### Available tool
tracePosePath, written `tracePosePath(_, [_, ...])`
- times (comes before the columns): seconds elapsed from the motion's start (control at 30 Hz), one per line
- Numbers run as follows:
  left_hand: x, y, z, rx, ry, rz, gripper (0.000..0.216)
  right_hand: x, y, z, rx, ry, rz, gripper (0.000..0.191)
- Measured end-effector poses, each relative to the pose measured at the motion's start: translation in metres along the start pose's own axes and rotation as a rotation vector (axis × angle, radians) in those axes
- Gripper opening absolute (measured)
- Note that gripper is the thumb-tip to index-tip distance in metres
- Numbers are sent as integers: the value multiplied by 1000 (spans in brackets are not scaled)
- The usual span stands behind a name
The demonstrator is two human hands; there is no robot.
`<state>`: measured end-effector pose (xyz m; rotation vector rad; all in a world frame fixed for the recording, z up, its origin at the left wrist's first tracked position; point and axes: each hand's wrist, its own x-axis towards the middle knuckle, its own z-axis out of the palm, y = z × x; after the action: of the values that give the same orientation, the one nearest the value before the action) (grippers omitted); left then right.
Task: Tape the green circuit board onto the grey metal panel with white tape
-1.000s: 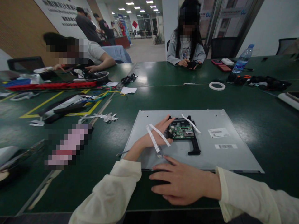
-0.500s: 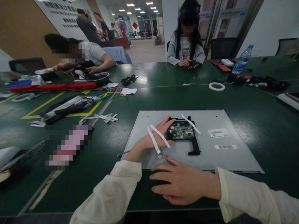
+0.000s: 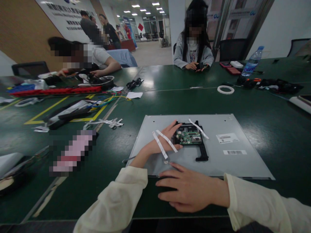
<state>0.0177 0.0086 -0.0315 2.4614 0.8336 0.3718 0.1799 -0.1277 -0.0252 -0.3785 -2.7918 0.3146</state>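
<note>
A flat grey metal panel (image 3: 218, 168) lies on the table before me. On it sits a green circuit board (image 3: 189, 137) in a black plastic bracket (image 3: 201, 153). My left hand (image 3: 151, 146) lies open on the panel, its fingers spread beside the bracket's left side. Two strips of white tape (image 3: 159, 145) cross the back of that hand. My right hand (image 3: 191, 187) is open at the panel's front edge, index fingertip by a small pale connector (image 3: 166, 162) at the lower end of one strip. Another tape strip (image 3: 199, 128) lies across the bracket's upper right.
Left of the panel are crumpled tape strips (image 3: 113, 122) and a blurred pink phone-like object (image 3: 75, 150). A tape roll (image 3: 225, 86), a water bottle (image 3: 253, 62) and black cables (image 3: 134, 83) stand farther back. Two people sit across the table; others stand behind at the left.
My hands and the panel stay almost still. The view has shifted very slightly. In the background, the standing people have moved a little.
</note>
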Motion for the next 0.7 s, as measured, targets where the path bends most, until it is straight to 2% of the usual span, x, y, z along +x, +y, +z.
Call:
tracePosePath(0.17, [0,6,-3,-9,-5,-19,87,0,1,1,-36,51,-16,30])
tracePosePath(0.4, [1,4,-2,-2,-9,-14,88,-5,5,2,-63,234,37,26])
tracePosePath(0.7, [0,1,0,10,5,16,87,-12,14,-13,-155,423,97,22])
